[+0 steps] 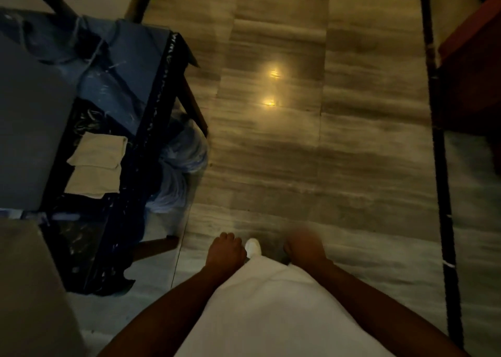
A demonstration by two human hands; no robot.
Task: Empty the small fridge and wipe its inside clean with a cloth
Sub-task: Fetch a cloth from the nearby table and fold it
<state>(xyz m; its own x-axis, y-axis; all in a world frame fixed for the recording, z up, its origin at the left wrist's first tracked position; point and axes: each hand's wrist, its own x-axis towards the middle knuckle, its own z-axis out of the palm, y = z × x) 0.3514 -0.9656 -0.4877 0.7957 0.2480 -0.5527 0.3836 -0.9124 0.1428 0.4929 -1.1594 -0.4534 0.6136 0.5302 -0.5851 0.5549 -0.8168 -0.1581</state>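
No fridge is in view. Two folded pale cloths (95, 164) lie on a dark housekeeping cart (151, 118) at the left. My left hand (225, 253) hangs low in front of my white garment, fingers loosely curled, holding nothing. My right hand (303, 245) hangs beside it, blurred by motion, and its fingers cannot be made out. Both hands are well away from the cloths.
A polished grey-brown tiled floor (284, 153) stretches ahead, with two lamp reflections. A dark strip (436, 140) runs along the right, with a reddish piece of furniture (471, 58) beyond it. Blue plastic bags (179, 167) hang off the cart's side. My white shoe (253, 247) shows between my hands.
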